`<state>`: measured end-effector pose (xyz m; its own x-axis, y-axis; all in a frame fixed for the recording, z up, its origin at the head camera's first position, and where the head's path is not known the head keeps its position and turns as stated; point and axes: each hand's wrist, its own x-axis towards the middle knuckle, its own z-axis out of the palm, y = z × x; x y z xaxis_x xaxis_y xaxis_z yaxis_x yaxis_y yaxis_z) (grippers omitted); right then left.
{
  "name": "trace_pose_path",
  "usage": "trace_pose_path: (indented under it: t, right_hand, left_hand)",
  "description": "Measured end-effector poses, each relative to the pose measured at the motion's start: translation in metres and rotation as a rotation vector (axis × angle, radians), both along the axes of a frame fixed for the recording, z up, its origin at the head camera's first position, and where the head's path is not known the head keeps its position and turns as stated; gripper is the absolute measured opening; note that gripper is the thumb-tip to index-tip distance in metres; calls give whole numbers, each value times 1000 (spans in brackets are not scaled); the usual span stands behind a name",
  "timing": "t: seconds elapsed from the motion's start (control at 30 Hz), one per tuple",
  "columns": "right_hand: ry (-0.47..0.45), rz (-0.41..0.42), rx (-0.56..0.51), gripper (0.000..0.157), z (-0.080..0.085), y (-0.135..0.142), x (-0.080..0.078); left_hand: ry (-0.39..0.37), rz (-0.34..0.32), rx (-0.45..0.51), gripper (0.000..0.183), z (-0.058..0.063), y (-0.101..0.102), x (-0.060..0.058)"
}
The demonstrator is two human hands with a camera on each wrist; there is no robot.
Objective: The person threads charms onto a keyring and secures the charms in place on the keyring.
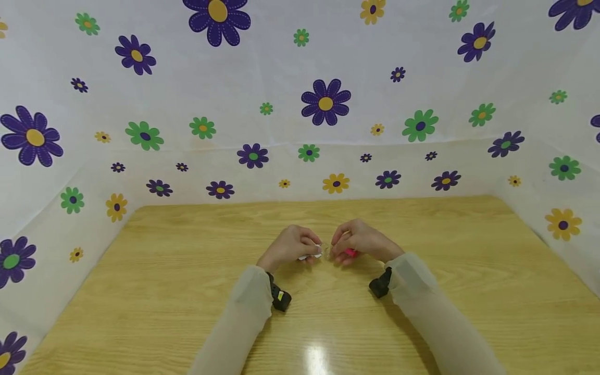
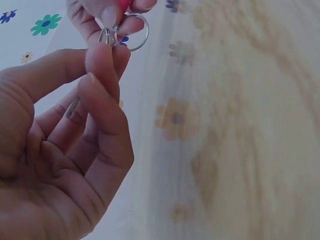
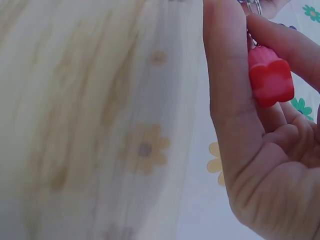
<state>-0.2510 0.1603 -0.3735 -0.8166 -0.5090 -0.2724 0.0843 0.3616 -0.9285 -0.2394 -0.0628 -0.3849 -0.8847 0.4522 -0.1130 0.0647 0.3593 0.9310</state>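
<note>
My left hand (image 1: 291,245) pinches a silver metal key (image 1: 310,255) between thumb and fingers. In the left wrist view only the narrow end of the key (image 2: 73,107) pokes out below the fingers; the rest is covered. Facing it, my right hand (image 1: 364,242) pinches a keychain by its metal fittings, with a red and pink block-like charm (image 3: 272,80) hanging beside the fingers. A large silver ring (image 2: 146,36) stands out from the fingertips, and smaller metal loops (image 2: 105,36) sit between the two hands, right at the left thumb and finger.
Both hands are over a light wooden table (image 1: 187,281). A white cloth with printed flowers (image 1: 281,67) rises behind the table and along both sides. Each wrist carries a black camera (image 1: 280,299) on a strap.
</note>
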Motion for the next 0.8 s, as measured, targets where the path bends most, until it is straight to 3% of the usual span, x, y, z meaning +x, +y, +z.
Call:
trace_pose_path:
  t: [0.8]
  right_hand:
    - [-3,13,-28,7,2,-4,3]
  left_hand:
    - [59,8,-54,11,-4,-1,3]
